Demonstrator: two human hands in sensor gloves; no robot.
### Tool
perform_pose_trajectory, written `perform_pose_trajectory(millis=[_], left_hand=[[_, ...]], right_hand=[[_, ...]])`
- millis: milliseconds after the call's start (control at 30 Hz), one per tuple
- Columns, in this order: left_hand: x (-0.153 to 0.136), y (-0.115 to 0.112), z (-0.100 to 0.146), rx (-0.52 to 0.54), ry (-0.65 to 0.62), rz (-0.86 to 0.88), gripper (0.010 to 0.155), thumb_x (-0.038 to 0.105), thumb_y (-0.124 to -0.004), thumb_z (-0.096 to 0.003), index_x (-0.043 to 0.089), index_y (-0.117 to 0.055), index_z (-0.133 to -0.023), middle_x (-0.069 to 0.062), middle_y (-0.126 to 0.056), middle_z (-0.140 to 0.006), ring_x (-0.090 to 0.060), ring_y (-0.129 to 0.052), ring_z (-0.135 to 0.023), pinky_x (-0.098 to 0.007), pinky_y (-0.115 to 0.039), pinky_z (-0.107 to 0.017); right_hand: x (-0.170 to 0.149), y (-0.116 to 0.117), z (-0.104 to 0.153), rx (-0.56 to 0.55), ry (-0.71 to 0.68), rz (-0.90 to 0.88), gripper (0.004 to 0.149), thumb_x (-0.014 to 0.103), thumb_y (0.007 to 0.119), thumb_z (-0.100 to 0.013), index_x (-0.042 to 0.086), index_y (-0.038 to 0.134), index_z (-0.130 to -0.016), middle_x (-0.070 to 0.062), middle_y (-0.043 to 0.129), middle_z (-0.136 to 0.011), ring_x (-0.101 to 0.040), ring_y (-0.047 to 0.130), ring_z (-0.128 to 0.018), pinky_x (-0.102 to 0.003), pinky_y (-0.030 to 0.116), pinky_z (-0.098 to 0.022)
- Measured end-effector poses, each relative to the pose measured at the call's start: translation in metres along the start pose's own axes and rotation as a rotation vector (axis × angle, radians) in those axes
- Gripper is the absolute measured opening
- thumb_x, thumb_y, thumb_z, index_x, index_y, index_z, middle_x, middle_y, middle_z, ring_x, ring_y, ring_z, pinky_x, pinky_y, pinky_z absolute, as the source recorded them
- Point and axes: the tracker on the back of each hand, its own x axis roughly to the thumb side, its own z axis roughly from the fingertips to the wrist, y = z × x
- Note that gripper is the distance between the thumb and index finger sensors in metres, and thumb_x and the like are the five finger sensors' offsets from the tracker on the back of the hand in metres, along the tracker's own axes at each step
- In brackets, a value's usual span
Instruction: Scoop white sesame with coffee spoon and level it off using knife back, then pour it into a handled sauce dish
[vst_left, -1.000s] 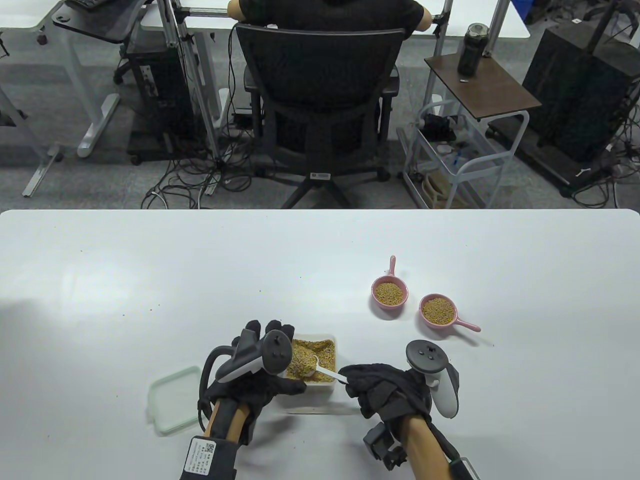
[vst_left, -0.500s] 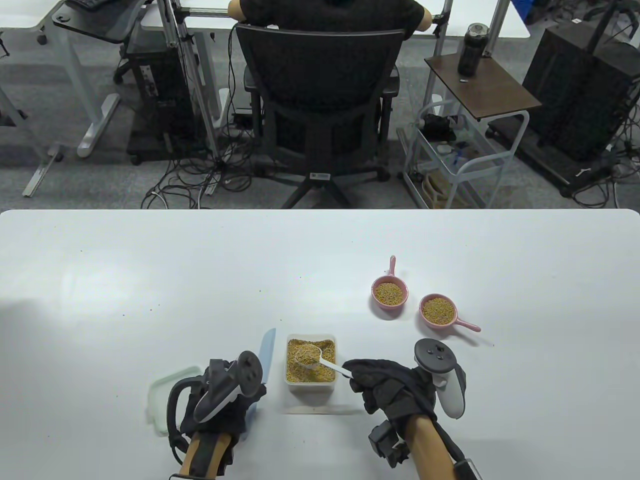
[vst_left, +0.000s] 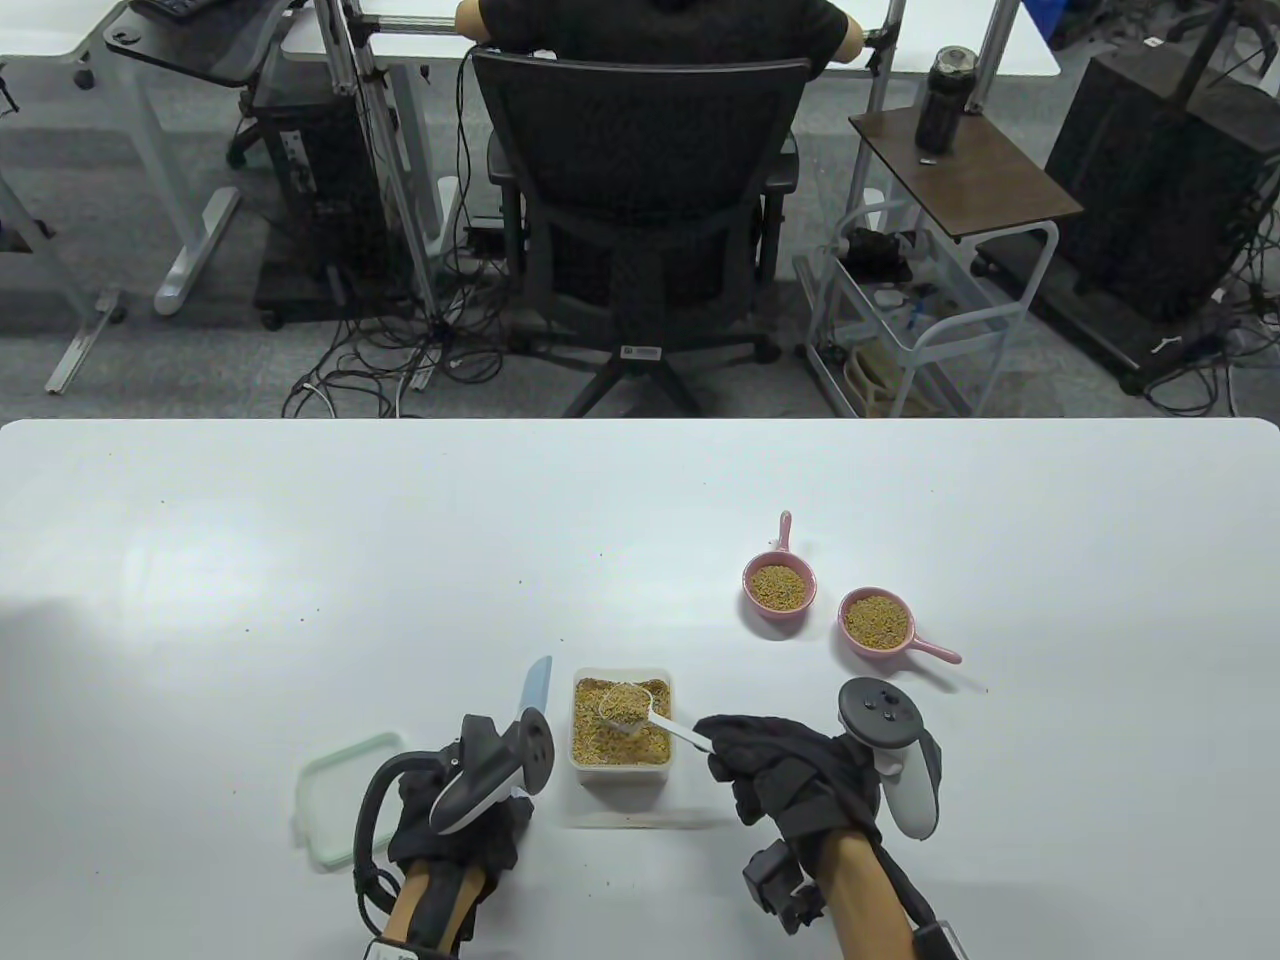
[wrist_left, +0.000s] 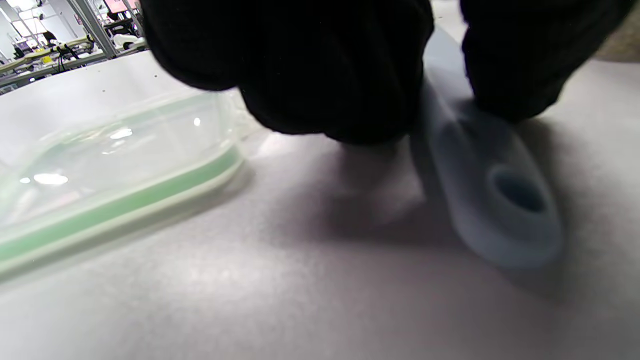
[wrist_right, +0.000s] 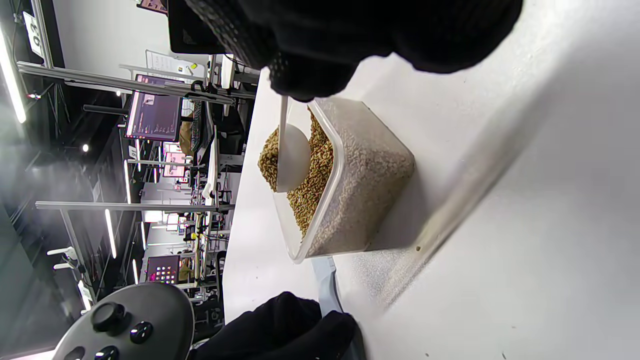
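Over the tub (vst_left: 621, 768), the right hand (vst_left: 790, 775) pinches the heaped spoon (vst_left: 628, 705), handle running right. The left hand (vst_left: 455, 840) grips the knife (vst_left: 533, 690), blade pointing far, just left of the tub. Two filled dishes (vst_left: 776, 585) sit far right.

Matt white table (vst_left: 300, 560); translucent frosted plastic tub (vst_left: 621, 772); glossy pink dishes (vst_left: 776, 607); smooth pale-blue plastic knife (wrist_left: 492, 200); clear lid (wrist_left: 100, 165) with a green seal; black knit gloves (vst_left: 790, 775).

Spoon (vst_left: 632, 709) now heaped w/ sesame.
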Motion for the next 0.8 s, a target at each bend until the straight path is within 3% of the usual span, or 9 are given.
perform_pose_trajectory(millis=[100,300,500,667,800], left_hand=[[-0.001,0.0,-0.003,-0.017,-0.018,0.012,0.052,0.059,-0.083,-0.047,0.024,-0.085,-0.086,0.0,-0.098,-0.071,-0.019,-0.101,-0.054,-0.045,-0.081,-0.056],[-0.011,0.006,0.001,0.051,0.0,0.053,0.047,0.055,-0.081,-0.0496,0.025,-0.086,-0.086,0.001,-0.099,-0.072,-0.018,-0.102,-0.054,-0.043,-0.082,-0.055],[-0.025,0.023,0.02,0.279,0.023,0.14,0.044,0.051,-0.078,-0.0525,0.026,-0.083,-0.089,0.0,-0.099,-0.073,-0.018,-0.102,-0.055,-0.042,-0.082,-0.055],[-0.023,0.028,0.034,0.41,-0.101,0.258,0.046,0.047,-0.072,-0.0571,0.023,-0.076,-0.097,-0.003,-0.092,-0.079,-0.022,-0.095,-0.063,-0.047,-0.075,-0.062],[-0.009,0.03,0.043,0.493,-0.278,0.306,0.046,0.048,-0.068,-0.0588,0.023,-0.076,-0.097,-0.002,-0.092,-0.078,-0.021,-0.095,-0.063,-0.046,-0.075,-0.062]], right_hand=[[0.0,0.0,0.0,-0.002,-0.003,0.0,0.042,0.02,0.074,-0.06,0.001,0.084,-0.095,-0.017,0.093,-0.067,-0.01,0.09,-0.028,-0.041,0.085,-0.035],[0.0,-0.001,0.0,-0.003,-0.003,0.01,0.042,0.02,0.074,-0.06,0.001,0.084,-0.095,-0.017,0.092,-0.067,-0.01,0.09,-0.028,-0.041,0.086,-0.036],[0.0,-0.002,0.0,-0.004,-0.007,0.014,0.042,0.02,0.075,-0.06,0.001,0.084,-0.095,-0.017,0.092,-0.067,-0.01,0.09,-0.028,-0.041,0.086,-0.036],[0.0,-0.002,0.0,-0.004,-0.007,0.02,0.042,0.02,0.074,-0.06,0.001,0.084,-0.096,-0.017,0.092,-0.068,-0.01,0.09,-0.028,-0.041,0.085,-0.036],[0.001,-0.002,0.0,-0.016,-0.005,0.035,0.042,0.02,0.075,-0.06,0.002,0.084,-0.096,-0.017,0.092,-0.068,-0.01,0.09,-0.028,-0.041,0.085,-0.036]])
